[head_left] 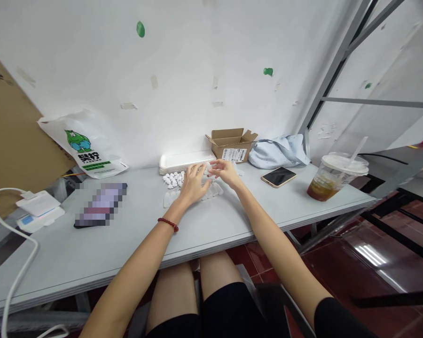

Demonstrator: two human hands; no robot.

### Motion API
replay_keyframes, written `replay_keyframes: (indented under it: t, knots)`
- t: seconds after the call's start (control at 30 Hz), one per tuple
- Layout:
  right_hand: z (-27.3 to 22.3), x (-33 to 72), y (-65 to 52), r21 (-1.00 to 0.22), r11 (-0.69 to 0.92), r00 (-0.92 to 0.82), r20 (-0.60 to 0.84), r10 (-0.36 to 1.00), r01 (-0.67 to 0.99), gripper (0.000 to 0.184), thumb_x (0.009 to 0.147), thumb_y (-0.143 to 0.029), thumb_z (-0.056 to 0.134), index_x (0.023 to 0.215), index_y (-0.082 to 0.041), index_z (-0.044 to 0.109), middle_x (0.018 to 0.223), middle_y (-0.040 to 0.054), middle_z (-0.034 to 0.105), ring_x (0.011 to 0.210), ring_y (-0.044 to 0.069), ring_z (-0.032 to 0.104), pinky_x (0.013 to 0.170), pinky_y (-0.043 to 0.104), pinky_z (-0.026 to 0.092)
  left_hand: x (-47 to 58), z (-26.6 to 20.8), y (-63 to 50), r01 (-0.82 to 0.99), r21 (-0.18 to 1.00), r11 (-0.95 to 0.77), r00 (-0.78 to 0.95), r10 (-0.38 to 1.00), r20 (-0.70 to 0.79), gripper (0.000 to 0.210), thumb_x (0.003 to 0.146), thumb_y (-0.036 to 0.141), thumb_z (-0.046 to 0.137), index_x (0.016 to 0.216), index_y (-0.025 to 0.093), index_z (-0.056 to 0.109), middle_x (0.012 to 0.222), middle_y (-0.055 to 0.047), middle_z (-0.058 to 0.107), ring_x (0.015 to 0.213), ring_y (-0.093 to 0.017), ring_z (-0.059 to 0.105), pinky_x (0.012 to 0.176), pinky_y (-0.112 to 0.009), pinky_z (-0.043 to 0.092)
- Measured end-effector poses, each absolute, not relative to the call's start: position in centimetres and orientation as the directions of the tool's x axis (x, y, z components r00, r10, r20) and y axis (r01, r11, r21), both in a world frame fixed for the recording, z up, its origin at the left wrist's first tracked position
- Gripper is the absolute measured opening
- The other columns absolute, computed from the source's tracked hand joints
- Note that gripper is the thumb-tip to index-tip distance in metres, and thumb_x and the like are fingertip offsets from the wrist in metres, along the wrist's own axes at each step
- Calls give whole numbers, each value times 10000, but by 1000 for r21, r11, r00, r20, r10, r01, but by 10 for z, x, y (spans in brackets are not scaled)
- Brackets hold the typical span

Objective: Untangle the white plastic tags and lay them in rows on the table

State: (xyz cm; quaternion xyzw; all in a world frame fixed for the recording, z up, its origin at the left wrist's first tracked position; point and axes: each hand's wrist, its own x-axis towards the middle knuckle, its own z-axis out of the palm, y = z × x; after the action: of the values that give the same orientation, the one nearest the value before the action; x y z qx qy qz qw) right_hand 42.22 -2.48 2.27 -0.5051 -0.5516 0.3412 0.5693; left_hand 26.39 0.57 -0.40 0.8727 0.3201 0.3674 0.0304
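While leaning over the grey worktop (pixel 74 253), hold a small whitish piece (pixel 207 168) pinched in the fingertips of the right grip (pixel 229 172), just above the worktop's middle. With the left grip (pixel 196 183) close beside the same piece, fingers curved and thumb spread, cannot tell clamped from merely touching. Just below both, see translucent flat pieces (pixel 215 190) laid out in a row; beside the left fingers, a heap of small white pieces (pixel 174 180) (too tiny for detail). Behind, near the wall (pixel 183 117), see stacked white trays (pixel 185 163) and a cardboard box (pixel 232 141), flaps up. Farther right, find a pale blue cloth (pixel 278 152), a phone (pixel 278 176) lying flat and a lidded cup (pixel 327 178). Well to the left, find a pixelated phone (pixel 102 204), a printed white bag (pixel 91 145) and a white charger (pixel 38 204).
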Motion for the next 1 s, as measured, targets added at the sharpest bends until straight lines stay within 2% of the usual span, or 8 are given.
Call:
replay_keyframes:
  t: [0.13, 0.37, 0.57, 0.77, 1.0]
  knots:
    - [23, 422, -25, -962, 227, 179, 253, 951, 150, 229, 668, -166, 700, 873, -146, 599, 677, 16, 682, 630, 149, 675, 522, 207, 446, 264, -3, 4, 509, 273, -816, 524, 546, 654, 500, 819, 291, 554, 1295, 145, 501, 1354, -136, 500, 1290, -309, 345, 1065, -496, 332]
    - [29, 426, -31, -981, 138, 141, 158, 977, 139, 237, 614, -156, 754, 787, -148, 591, 642, 25, 684, 597, 149, 655, 508, 215, 471, 265, -1, 5, 464, 283, -840, 508, 513, 692, 384, 798, 349, 645, 1139, 191, 565, 1301, -115, 551, 1289, -299, 374, 1055, -511, 350]
    - [37, 429, -39, -969, 174, 107, 194, 975, 175, 219, 631, -254, 780, 711, -143, 608, 650, 41, 694, 636, 162, 658, 559, 238, 497, 270, 2, 0, 454, 298, -839, 449, 505, 737, 240, 803, 333, 651, 996, 200, 601, 1201, -99, 610, 1255, -290, 418, 1038, -509, 365]
    - [42, 426, -43, -972, 169, 136, 191, 972, 162, 307, 660, -351, 795, 716, -140, 580, 633, 55, 680, 628, 190, 673, 520, 244, 495, 279, 3, -7, 466, 332, -820, 426, 537, 728, 357, 762, 366, 699, 1053, 183, 604, 1163, -103, 632, 1204, -289, 457, 1025, -466, 375]
    - [38, 419, -39, -966, 189, 161, 218, 963, 177, 348, 696, -397, 783, 755, -145, 551, 683, 74, 695, 692, 205, 695, 528, 237, 503, 285, 4, -13, 562, 366, -742, 325, 605, 727, 289, 819, 343, 627, 1061, 186, 603, 1179, -105, 630, 1215, -299, 441, 996, -457, 370]
